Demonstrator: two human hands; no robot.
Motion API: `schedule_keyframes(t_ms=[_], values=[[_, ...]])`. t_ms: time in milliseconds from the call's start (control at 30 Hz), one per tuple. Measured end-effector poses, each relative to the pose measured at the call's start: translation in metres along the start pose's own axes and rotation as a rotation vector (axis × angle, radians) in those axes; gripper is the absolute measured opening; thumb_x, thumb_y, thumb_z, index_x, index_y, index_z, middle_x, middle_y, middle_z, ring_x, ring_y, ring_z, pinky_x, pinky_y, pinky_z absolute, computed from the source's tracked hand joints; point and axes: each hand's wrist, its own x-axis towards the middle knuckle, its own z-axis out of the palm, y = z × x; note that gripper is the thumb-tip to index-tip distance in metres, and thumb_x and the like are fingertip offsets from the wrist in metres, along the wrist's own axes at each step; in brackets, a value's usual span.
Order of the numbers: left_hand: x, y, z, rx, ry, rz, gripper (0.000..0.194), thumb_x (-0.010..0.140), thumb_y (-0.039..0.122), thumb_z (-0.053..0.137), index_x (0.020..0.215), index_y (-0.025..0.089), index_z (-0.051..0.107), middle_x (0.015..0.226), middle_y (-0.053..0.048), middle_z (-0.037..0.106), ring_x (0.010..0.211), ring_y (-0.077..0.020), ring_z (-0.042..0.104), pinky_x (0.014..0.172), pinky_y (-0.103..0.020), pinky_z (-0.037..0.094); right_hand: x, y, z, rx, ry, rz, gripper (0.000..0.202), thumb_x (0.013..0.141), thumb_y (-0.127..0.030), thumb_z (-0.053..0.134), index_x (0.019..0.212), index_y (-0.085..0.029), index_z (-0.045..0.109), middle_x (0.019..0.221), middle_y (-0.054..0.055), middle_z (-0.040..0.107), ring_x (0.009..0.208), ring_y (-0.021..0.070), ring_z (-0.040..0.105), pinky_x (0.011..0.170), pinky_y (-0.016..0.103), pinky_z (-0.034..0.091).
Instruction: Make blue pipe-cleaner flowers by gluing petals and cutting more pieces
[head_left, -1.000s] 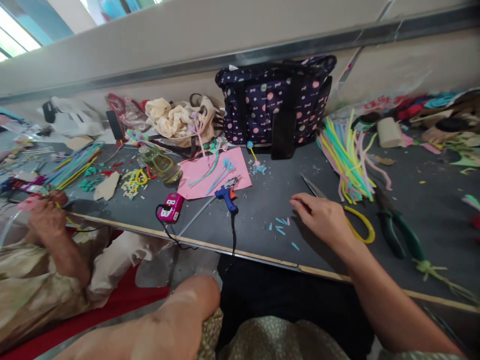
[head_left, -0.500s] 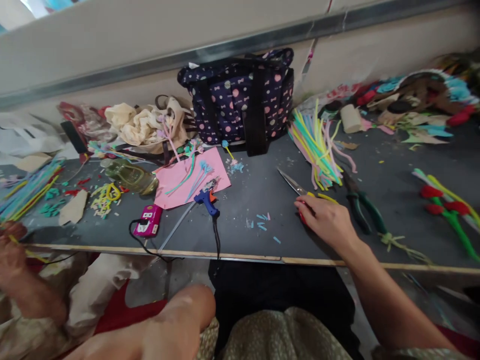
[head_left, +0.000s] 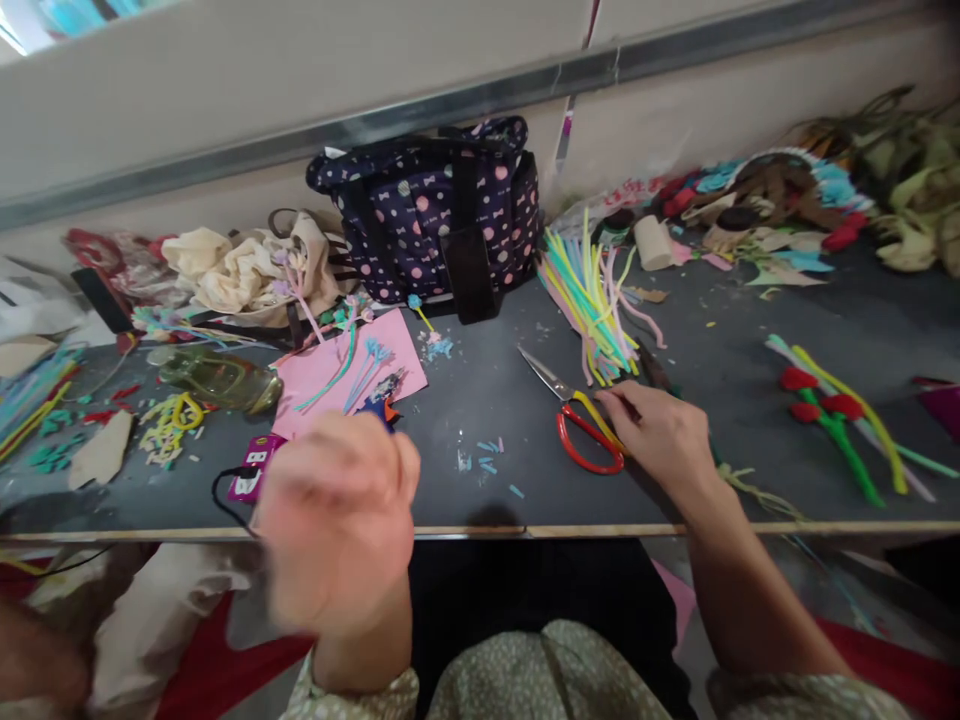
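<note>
Scissors (head_left: 570, 405) with one red and one yellow handle lie on the dark table, blades pointing to the far left. My right hand (head_left: 664, 430) is closed at the yellow handle, its fingertips on it; the curled fingers are partly hidden. Just beyond stands a bundle of pastel pipe cleaners (head_left: 596, 310). Green-handled pliers (head_left: 656, 365) are mostly covered by my right hand. My left hand (head_left: 341, 510) is raised in front of the table's edge, smeared by motion, and covers most of a blue glue gun (head_left: 382, 405).
A pink sheet (head_left: 401, 350) bears pipe-cleaner stems. Near it are a purple power socket (head_left: 262, 455) and a clear bottle (head_left: 225, 380). A polka-dot bag (head_left: 375, 230) stands against the wall. Red pipe-cleaner flowers (head_left: 840, 405) lie at right; blue scraps (head_left: 487, 463) lie centrally.
My left hand has come into view, over the glue gun. My right hand has shifted from the red handle toward the yellow one, uncovering the red loop. The view has turned right.
</note>
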Motion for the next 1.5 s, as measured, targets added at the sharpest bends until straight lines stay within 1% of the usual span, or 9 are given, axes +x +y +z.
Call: schedule_keyframes(t_ms=[167,333,467,767,967,1100,1267,1400,1500], values=[[0.010,-0.067,0.007,0.397,0.094,-0.078,0.015,0.081,0.030,0.068,0.092,0.020,0.066,0.081,-0.002,0.061,0.075,-0.0138,0.058,0.070,-0.026,0.048,0.025,0.020,-0.012,0.019,0.067,0.112,0.018,0.089,-0.032,0.048,0.092,-0.020,0.062,0.082,0.007,0.068,0.072,0.0191,0.060,0.060,0.028,0.038],[0.015,-0.106,-0.011,0.910,-0.214,-0.017,0.024,0.087,0.028,0.060,0.110,0.021,0.061,0.109,-0.008,0.065,0.104,-0.0231,0.061,0.096,-0.043,0.046,0.046,0.034,-0.017,-0.003,0.115,0.100,0.024,0.090,-0.033,0.045,0.096,-0.020,0.065,0.082,0.008,0.068,0.076,0.0224,0.060,0.074,0.035,0.042],[0.015,-0.113,-0.006,1.222,-0.352,0.095,0.026,0.088,0.022,0.057,0.114,0.019,0.058,0.129,-0.015,0.058,0.121,-0.0292,0.054,0.102,-0.050,0.042,0.052,0.027,-0.019,0.044,0.123,0.051,0.029,0.091,-0.036,0.046,0.086,-0.018,0.068,0.070,0.008,0.065,0.074,0.0226,0.061,0.080,0.040,0.045],[-0.017,-0.097,0.041,1.368,-0.960,0.495,0.031,0.094,0.018,0.043,0.122,0.014,0.057,0.149,-0.013,0.043,0.138,-0.0256,0.038,0.114,-0.051,0.031,0.034,-0.027,-0.029,0.643,0.010,-0.397,0.034,0.088,-0.033,0.060,0.121,-0.026,0.060,0.127,0.009,0.062,0.125,0.0277,0.052,0.107,0.049,0.040],[-0.061,-0.087,0.059,1.128,-1.116,0.751,0.029,0.092,0.013,0.044,0.109,0.012,0.067,0.116,-0.015,0.067,0.117,-0.0292,0.057,0.101,-0.049,0.043,0.002,-0.049,-0.037,0.809,-0.420,-0.516,0.041,0.088,-0.035,0.062,0.127,-0.025,0.059,0.129,0.010,0.061,0.122,0.0253,0.054,0.102,0.042,0.045],[-0.099,-0.088,0.074,0.826,-1.317,0.819,0.032,0.090,0.008,0.042,0.093,0.016,0.072,0.094,-0.010,0.072,0.089,-0.0208,0.065,0.079,-0.035,0.052,-0.033,-0.050,-0.042,0.874,-0.904,-0.385,0.026,0.093,-0.041,0.053,0.097,-0.021,0.069,0.086,0.001,0.071,0.078,0.0148,0.066,0.068,0.023,0.051],[-0.112,-0.078,0.071,0.851,-1.200,0.834,0.031,0.093,0.014,0.040,0.100,0.015,0.070,0.115,-0.013,0.067,0.105,-0.0227,0.061,0.091,-0.038,0.047,-0.056,-0.014,-0.035,0.643,-0.700,-0.051,0.038,0.093,-0.047,0.050,0.070,-0.019,0.063,0.058,-0.003,0.059,0.054,0.0106,0.054,0.051,0.021,0.040],[-0.105,-0.082,0.034,1.009,-1.005,0.491,0.025,0.096,0.021,0.042,0.100,0.014,0.066,0.113,-0.011,0.065,0.092,-0.0188,0.060,0.075,-0.032,0.050,-0.062,0.002,-0.026,0.570,-0.404,0.138,0.027,0.092,-0.044,0.053,0.084,-0.021,0.065,0.066,-0.001,0.064,0.057,0.0123,0.058,0.055,0.022,0.044],[-0.099,-0.094,-0.002,1.225,-0.714,0.141,0.019,0.094,0.019,0.046,0.103,0.014,0.062,0.100,-0.010,0.065,0.089,-0.0212,0.058,0.076,-0.034,0.049,-0.067,-0.019,-0.010,0.585,-0.387,0.013,0.022,0.090,-0.041,0.056,0.090,-0.021,0.064,0.081,0.002,0.068,0.068,0.0148,0.062,0.064,0.025,0.048]])
